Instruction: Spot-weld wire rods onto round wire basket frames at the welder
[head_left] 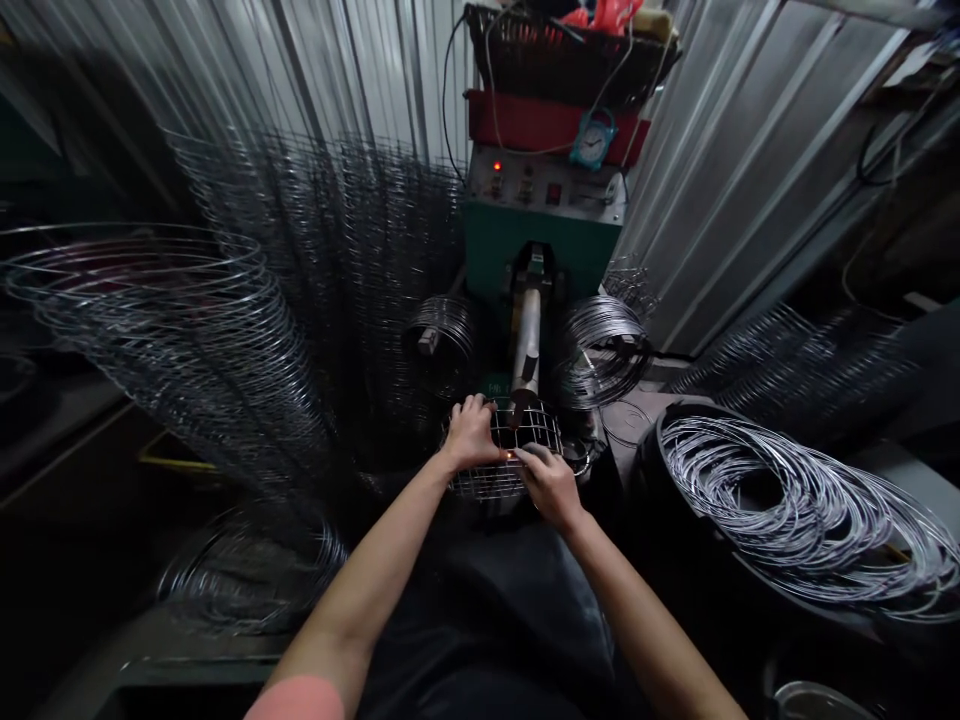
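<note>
My left hand (471, 432) grips the left edge of a small round wire mesh basket (525, 430). My right hand (550, 484) is closed on the basket's near right rim. A small orange spark glows between the two hands on the mesh. The basket sits under the metal arm (526, 345) of a green spot-welding machine (540, 235). The arm's tip touches the top of the mesh.
Stacks of wire rings (165, 300) and wire mesh sheets (330, 230) fill the left. A black tub of loose wire rings (795, 500) stands at the right. Wire coils (604, 345) hang beside the machine. A dark basket (570, 50) and small clock (592, 140) sit on top.
</note>
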